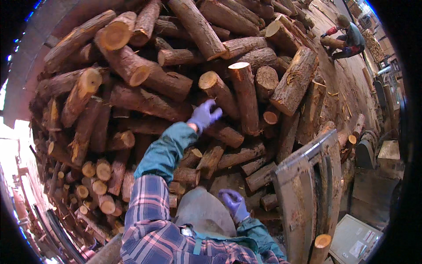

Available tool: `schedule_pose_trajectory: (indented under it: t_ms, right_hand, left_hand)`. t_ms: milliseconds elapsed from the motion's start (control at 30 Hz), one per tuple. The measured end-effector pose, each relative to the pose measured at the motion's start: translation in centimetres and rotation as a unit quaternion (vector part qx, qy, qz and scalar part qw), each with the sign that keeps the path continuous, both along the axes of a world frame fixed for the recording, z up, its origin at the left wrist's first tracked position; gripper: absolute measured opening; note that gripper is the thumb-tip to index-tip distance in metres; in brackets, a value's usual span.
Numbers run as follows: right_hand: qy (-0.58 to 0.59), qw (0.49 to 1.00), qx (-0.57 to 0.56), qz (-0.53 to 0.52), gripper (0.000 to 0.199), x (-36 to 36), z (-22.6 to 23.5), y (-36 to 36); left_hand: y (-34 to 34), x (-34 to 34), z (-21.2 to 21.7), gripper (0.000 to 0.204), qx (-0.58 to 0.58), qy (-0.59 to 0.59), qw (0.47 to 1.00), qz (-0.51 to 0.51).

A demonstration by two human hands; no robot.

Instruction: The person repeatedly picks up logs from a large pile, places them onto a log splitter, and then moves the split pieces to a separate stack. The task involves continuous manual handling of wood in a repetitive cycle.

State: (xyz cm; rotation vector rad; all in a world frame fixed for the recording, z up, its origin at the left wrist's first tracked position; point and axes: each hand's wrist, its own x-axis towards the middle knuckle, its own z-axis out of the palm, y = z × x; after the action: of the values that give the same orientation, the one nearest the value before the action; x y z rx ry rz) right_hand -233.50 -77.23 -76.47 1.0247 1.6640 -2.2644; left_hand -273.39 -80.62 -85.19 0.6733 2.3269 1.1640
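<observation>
Far left: dull grey-brown panel (pixel 57 22), slanting | left edge: white glare (pixel 9 146), details washed out | right, running far: brown floor (pixel 347 79), dusty-looking, strewn with scraps (pixel 346 102) | right: brown box-like units (pixel 373 193) along the edge | near right: pale panel (pixel 347 233) bearing small labels (pixel 357 249)

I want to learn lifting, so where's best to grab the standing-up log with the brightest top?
Probably grip this log around its bark, just below the pale top, coming from the near side. It seems to stand steeply, its top uncovered and nothing across its upper front; neighbouring logs crowd left and right.
</observation>
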Motion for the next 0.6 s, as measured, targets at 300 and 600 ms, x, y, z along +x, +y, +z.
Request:
schedule_pose_trajectory:
  t_ms: [300,600]
  right_hand:
    - [-0.146,0.963,-0.167,-0.152,0.042,-6.8,-11.2,3.2]
    - [-0.026,0.886,-0.349,-0.303,0.098,-26.4,-25.2,9.5]
  left_hand:
    - [7.8,-19.6,-10.3,0.079,-0.096,0.011,0.988,0.116]
    - [1.4,0.8,-10.4,0.052,0.02,0.077,0.99,0.119]
